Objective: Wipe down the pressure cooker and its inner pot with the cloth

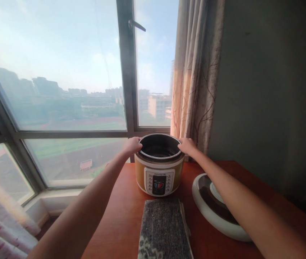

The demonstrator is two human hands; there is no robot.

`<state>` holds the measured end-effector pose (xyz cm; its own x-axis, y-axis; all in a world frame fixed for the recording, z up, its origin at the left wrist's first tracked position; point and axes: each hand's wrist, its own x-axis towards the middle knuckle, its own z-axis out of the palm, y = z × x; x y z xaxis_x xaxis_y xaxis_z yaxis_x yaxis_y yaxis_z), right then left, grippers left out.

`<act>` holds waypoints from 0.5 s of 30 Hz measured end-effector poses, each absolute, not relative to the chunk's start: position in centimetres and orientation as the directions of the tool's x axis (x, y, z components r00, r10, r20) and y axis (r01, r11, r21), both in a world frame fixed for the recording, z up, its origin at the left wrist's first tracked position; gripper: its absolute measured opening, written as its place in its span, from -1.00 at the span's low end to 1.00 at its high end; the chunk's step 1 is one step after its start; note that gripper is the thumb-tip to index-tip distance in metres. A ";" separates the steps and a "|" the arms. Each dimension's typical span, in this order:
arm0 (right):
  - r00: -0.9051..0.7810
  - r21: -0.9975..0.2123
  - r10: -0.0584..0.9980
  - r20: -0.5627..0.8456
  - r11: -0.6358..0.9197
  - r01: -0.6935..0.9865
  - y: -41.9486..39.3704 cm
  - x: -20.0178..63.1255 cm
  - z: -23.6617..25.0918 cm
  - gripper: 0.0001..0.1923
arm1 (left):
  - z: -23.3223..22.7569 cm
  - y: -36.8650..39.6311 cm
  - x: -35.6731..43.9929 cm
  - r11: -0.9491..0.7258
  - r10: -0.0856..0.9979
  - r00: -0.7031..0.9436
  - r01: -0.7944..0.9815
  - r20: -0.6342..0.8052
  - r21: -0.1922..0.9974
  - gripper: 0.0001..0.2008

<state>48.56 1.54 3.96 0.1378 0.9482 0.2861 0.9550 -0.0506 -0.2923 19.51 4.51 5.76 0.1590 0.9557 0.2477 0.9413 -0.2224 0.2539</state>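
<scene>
An electric pressure cooker (139, 176) with a gold body and a front control panel stands on the wooden table, its top uncovered. Its dark inner pot (160, 146) sits slightly raised above the cooker's white rim. My left hand (133, 146) is closed on the pot's left edge, thumb near the rim. On the opposite edge, my right hand (187, 146) grips the pot in the same way. The fingers of both hands are partly hidden behind the pot. Partly covered by my right forearm, the round lid (204, 212) lies on the table at the right.
A folded grey cloth (165, 226) lies in front of the cooker on the reddish-brown table (109, 223). Behind stand a large window (74, 135) and a patterned curtain (196, 79). Another curtain (1, 223) hangs at the lower left. A dark wall is on the right.
</scene>
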 end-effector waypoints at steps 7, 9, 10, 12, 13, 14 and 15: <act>0.121 -0.261 0.959 0.257 -0.052 0.964 1.0 48.4 4.1 -0.58 | 6.1 3.1 19.7 -0.185 0.964 0.132 0.956 0.231 0.227 -0.65; 0.119 -0.249 0.962 0.247 -0.056 0.967 0.8 48.4 4.2 -0.59 | 6.3 2.7 19.7 -0.174 0.967 0.126 0.961 0.221 0.213 -0.65; 0.119 -0.243 0.963 0.241 -0.058 0.968 0.7 48.4 4.2 -0.59 | 6.4 2.5 19.8 -0.170 0.968 0.124 0.964 0.216 0.206 -0.66; 0.118 -0.229 0.966 0.228 -0.065 0.971 0.4 48.3 4.3 -0.60 | 6.5 2.2 19.8 -0.163 0.971 0.122 0.966 0.207 0.198 -0.67; 0.118 -0.221 0.968 0.221 -0.068 0.973 0.3 48.3 4.4 -0.60 | 6.6 2.0 19.9 -0.162 0.972 0.121 0.967 0.203 0.197 -0.68; 0.117 -0.214 0.970 0.214 -0.070 0.974 0.1 48.3 4.4 -0.60 | 6.6 1.8 19.9 -0.161 0.973 0.121 0.967 0.198 0.197 -0.68; 0.115 -0.207 0.971 0.208 -0.072 0.976 -0.1 48.3 4.5 -0.60 | 6.7 1.6 19.9 -0.160 0.973 0.121 0.967 0.194 0.198 -0.68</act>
